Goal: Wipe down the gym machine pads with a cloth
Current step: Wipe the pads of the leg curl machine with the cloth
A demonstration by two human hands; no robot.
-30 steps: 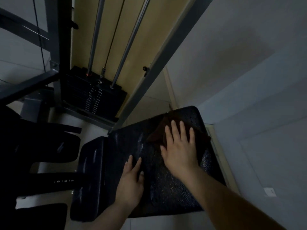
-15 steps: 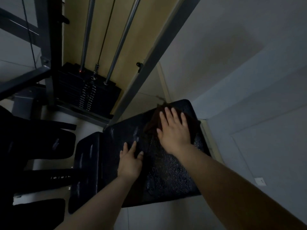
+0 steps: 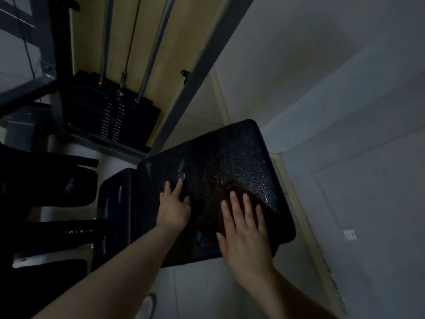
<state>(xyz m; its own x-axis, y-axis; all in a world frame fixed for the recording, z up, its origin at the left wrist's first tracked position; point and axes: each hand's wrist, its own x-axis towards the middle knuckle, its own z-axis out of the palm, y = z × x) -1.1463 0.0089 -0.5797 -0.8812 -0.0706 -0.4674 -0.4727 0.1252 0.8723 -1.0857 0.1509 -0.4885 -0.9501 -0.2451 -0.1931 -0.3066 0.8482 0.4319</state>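
Pad point(image 3: 241, 157): right hand point(image 3: 243, 229) flat, fingers straight, pressing cloth point(image 3: 213, 203); left hand point(image 3: 173, 207) spread, bracing. Advice: keep even pressure, overlap strokes edge to edge.

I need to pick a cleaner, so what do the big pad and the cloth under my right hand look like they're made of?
Pad: probably black vinyl or faux leather, with a pebbled grain and glossy glints. Cloth: dark brown, matte, soft folds, likely a woven or microfibre fabric; too dim to be sure.
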